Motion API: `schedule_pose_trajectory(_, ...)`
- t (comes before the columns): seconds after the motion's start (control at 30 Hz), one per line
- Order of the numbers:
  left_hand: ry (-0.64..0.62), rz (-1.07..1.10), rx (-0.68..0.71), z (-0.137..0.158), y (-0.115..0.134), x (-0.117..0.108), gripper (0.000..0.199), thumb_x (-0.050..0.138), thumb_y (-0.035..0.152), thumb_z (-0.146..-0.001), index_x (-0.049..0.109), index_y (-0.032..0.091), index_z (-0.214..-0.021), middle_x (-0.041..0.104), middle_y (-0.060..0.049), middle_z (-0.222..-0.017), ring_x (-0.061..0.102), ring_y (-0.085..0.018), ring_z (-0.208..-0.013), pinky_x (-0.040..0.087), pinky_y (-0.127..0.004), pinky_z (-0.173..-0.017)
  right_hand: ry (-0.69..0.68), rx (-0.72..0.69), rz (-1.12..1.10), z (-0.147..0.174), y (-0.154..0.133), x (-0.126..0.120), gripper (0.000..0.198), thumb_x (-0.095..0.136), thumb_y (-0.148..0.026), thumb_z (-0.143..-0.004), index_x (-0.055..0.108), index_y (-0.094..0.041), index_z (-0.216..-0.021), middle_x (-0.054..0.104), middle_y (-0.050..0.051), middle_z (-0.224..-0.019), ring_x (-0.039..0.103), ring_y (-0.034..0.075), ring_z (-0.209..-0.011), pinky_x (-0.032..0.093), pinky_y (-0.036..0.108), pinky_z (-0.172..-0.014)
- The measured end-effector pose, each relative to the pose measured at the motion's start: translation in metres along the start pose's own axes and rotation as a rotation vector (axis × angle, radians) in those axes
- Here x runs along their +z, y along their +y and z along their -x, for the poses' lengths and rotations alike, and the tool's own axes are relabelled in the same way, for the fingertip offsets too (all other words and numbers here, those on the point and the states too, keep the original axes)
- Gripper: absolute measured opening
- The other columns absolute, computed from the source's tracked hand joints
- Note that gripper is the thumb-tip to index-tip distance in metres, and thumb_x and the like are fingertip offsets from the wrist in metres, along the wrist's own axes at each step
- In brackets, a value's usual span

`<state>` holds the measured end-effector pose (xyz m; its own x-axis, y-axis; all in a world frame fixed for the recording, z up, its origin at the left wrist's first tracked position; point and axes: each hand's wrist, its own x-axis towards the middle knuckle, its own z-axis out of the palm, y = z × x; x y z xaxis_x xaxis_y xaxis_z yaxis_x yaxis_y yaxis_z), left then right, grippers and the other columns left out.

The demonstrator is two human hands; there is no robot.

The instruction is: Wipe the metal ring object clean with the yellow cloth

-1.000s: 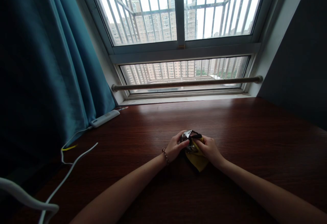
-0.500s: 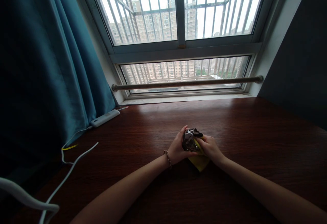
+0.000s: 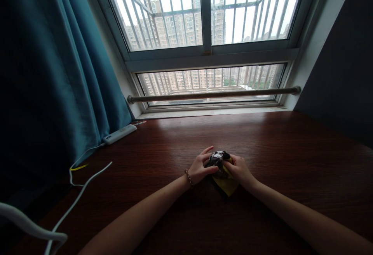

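Note:
A dark, glossy object point(image 3: 218, 158) with bright reflections is between my hands over the tabletop; its exact kind I cannot make out. My left hand point(image 3: 201, 167) grips it from the left, thumb across the near side, the other fingers spread behind it. From the right, my right hand point(image 3: 239, 169) is closed, with thumb and fingers pinching a yellow cloth-like piece point(image 3: 227, 186) at the object's right side. A corner of that yellow piece hangs below the object toward me. A beaded bracelet point(image 3: 188, 178) circles my left wrist.
The brown wooden tabletop point(image 3: 262, 138) reaches back to a barred window with a horizontal rail point(image 3: 214, 95). At left are a white power strip point(image 3: 120, 134), white cables point(image 3: 78, 198), a yellow strip point(image 3: 78, 167) and a blue curtain point(image 3: 84, 65). A dark wall stands right.
My left hand has shifted slightly left and its thumb now lies over the object's near side. The dark object sits a little lower and is turned. My right hand has barely moved.

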<state>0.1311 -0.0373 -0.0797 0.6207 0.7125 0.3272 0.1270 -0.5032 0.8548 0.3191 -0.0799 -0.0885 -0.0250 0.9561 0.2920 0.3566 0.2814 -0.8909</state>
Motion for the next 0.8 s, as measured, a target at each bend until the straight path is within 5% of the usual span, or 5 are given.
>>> schedule_pose_trajectory(0.2,-0.014,-0.005,0.041,-0.002,-0.003,0.005,0.066,0.045,0.066,-0.08,0.055,0.02,-0.126,0.046,-0.009,-0.138,0.021,-0.03,-0.139,0.01,-0.049,-0.116,0.03,0.015,0.01,-0.002,0.001,0.001,0.033,0.053,-0.043,-0.081,0.065,-0.013,-0.071,0.063,0.004,-0.067,0.057,0.021,-0.065,0.039,0.026,-0.057)
schedule_pose_trajectory(0.43,0.044,0.036,0.101,0.003,-0.002,0.013,0.119,0.085,0.036,-0.051,0.011,0.025,-0.144,0.033,-0.014,-0.143,0.037,-0.031,-0.131,0.026,-0.044,-0.112,0.057,0.077,-0.008,-0.004,0.002,0.0,0.04,0.052,-0.05,-0.08,0.063,-0.013,-0.068,0.063,0.005,-0.066,0.056,0.021,-0.062,0.038,0.025,-0.054)
schedule_pose_trajectory(0.57,0.08,0.08,0.076,0.003,0.003,0.014,0.114,0.083,0.03,-0.056,0.008,0.026,-0.143,0.038,-0.014,-0.139,0.042,-0.029,-0.128,0.031,-0.043,-0.109,0.079,0.117,-0.022,-0.006,0.004,0.001,0.044,0.052,-0.053,-0.08,0.062,-0.013,-0.064,0.062,0.005,-0.064,0.056,0.021,-0.061,0.037,0.024,-0.052)
schedule_pose_trajectory(0.8,0.069,0.169,0.0,0.005,0.006,0.01,0.077,0.078,0.034,-0.064,0.032,0.02,-0.125,0.056,-0.012,-0.117,0.059,-0.024,-0.103,0.048,-0.033,-0.087,0.037,0.104,-0.053,-0.006,0.012,0.002,0.048,0.05,-0.056,-0.082,0.063,-0.012,-0.067,0.061,0.006,-0.064,0.056,0.022,-0.061,0.038,0.025,-0.052)
